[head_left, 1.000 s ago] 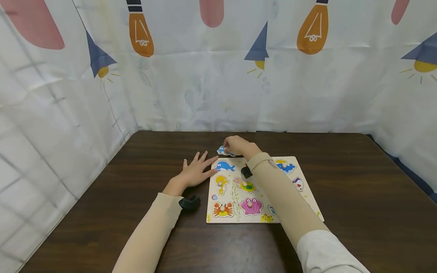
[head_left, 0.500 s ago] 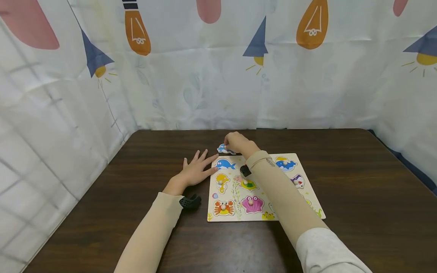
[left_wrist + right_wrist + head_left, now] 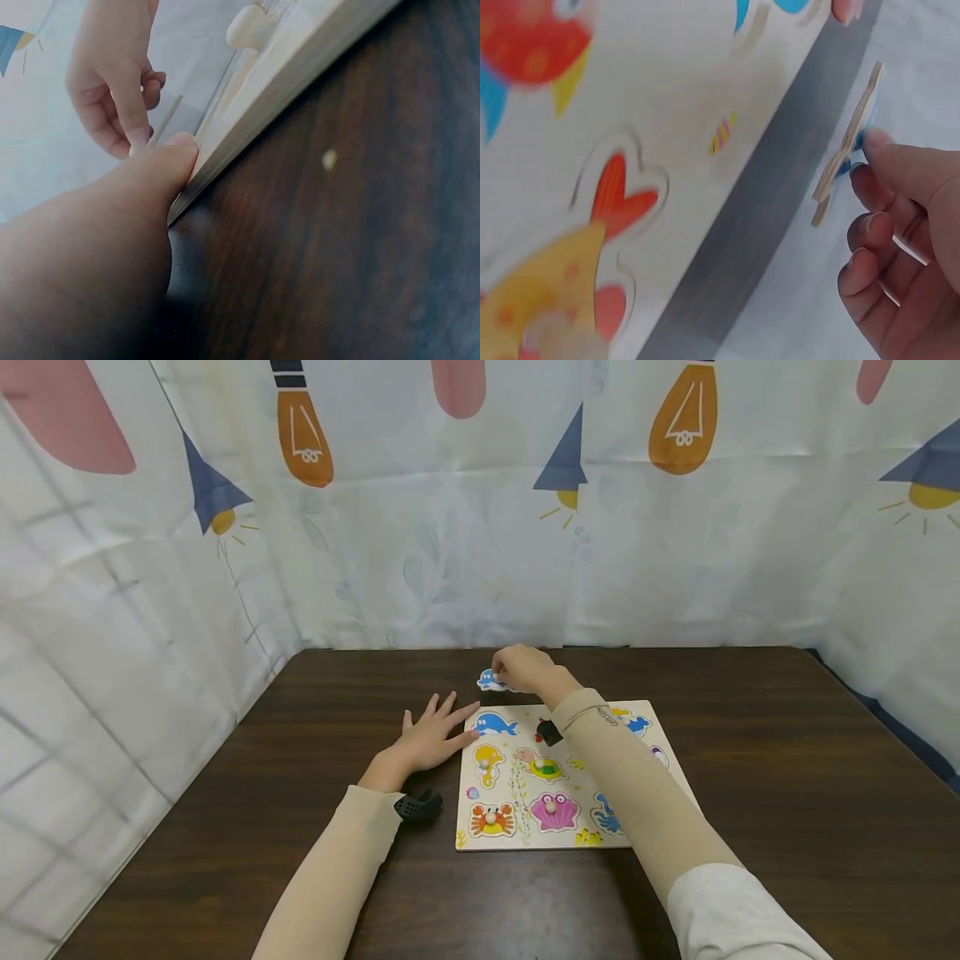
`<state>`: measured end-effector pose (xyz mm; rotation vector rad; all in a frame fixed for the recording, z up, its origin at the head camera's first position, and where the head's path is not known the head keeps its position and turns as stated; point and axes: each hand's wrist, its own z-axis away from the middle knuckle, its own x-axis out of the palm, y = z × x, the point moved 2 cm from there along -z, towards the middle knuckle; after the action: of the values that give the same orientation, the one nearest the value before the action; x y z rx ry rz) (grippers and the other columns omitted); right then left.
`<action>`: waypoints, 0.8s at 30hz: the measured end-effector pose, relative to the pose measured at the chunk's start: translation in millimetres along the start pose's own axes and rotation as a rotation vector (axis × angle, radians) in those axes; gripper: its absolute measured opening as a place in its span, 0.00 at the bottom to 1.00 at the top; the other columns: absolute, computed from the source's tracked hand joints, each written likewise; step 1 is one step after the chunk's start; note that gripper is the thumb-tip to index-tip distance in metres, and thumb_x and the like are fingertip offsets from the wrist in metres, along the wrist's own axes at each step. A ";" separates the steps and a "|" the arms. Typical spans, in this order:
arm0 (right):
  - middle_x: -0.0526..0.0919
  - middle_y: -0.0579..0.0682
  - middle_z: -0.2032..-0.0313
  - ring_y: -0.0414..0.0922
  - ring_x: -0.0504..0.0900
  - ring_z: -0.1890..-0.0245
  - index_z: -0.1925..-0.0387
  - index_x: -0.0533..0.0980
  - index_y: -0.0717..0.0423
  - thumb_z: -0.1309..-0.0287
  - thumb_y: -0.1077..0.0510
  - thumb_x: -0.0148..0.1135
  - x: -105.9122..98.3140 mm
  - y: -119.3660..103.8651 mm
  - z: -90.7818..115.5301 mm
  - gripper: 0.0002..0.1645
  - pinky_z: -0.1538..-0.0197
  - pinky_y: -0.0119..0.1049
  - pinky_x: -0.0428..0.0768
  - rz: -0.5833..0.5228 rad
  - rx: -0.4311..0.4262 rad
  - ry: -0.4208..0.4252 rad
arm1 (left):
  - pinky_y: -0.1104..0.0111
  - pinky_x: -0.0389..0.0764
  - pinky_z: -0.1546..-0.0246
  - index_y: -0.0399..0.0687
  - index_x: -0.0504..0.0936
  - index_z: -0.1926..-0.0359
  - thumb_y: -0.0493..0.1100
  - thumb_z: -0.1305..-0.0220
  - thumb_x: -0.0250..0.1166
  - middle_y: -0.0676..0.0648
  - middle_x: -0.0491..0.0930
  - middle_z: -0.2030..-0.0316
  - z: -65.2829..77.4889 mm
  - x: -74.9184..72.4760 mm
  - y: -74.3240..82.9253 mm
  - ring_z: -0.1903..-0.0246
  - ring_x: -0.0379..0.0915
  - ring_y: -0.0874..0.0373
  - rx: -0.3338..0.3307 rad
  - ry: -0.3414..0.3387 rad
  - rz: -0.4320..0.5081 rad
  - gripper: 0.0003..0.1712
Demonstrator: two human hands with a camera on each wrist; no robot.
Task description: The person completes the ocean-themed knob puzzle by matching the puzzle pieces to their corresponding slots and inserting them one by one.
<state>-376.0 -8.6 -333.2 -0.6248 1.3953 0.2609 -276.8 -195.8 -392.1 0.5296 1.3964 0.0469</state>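
My right hand (image 3: 527,670) is beyond the far edge of a wooden peg puzzle board (image 3: 462,837). Thumb and index finger pinch a blue puzzle piece (image 3: 489,679) with a white border; its animal shape is partly covered. In the right wrist view the puzzle piece (image 3: 853,133) is tilted, edge towards the camera, apart from the board. The left hand (image 3: 426,742) lies with spread fingers at the board's left edge. Its thumb touches that edge in the left wrist view, near the blue whale picture (image 3: 492,723).
Several knobbed pieces sit in the board: a crab (image 3: 492,820), a pink shell (image 3: 554,812), a seahorse (image 3: 487,766), a turtle (image 3: 544,767). My right forearm covers part of its right side. Behind the dark wooden table (image 3: 360,693) hangs a patterned white curtain (image 3: 450,568).
The right hand has risen slightly, carrying the blue puzzle piece a little farther from the board's far edge. My left hand has stayed in place.
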 end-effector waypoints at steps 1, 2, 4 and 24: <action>0.84 0.51 0.49 0.48 0.82 0.53 0.44 0.81 0.54 0.23 0.55 0.56 -1.8 0.2 1.9 0.14 0.48 0.44 0.80 -0.001 -0.005 0.000 | 0.28 0.29 0.33 0.63 0.55 0.18 0.65 0.22 0.50 0.40 0.40 0.19 0.3 -0.1 -0.2 0.21 0.28 0.36 0.000 0.002 -0.001 0.38; 0.84 0.51 0.50 0.48 0.82 0.54 0.44 0.81 0.54 0.23 0.55 0.56 -3.1 0.7 3.8 0.14 0.48 0.44 0.80 -0.004 -0.008 -0.001 | 0.28 0.29 0.33 0.63 0.55 0.18 0.65 0.22 0.51 0.40 0.40 0.19 0.7 -0.1 -0.3 0.21 0.28 0.36 -0.001 0.002 -0.002 0.38; 0.84 0.51 0.51 0.47 0.82 0.56 0.46 0.81 0.54 0.23 0.55 0.57 -5.0 2.3 7.3 0.13 0.49 0.44 0.80 0.001 -0.022 -0.002 | 0.27 0.29 0.33 0.63 0.55 0.18 0.65 0.22 0.51 0.39 0.40 0.19 1.4 -0.2 -0.5 0.21 0.28 0.36 0.002 0.004 0.000 0.38; 0.82 0.52 0.53 0.47 0.80 0.56 0.47 0.82 0.56 0.28 0.57 0.63 -8.9 10.8 38.7 0.12 0.46 0.42 0.81 -0.015 -0.125 -0.013 | 0.28 0.30 0.33 0.64 0.54 0.18 0.66 0.22 0.50 0.41 0.40 0.19 -0.9 2.4 -1.5 0.21 0.29 0.37 -0.003 0.007 -0.011 0.38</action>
<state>-351.1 23.2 -325.5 -0.7348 1.3687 0.3418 -277.6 -196.0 -395.0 0.5199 1.4056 0.0421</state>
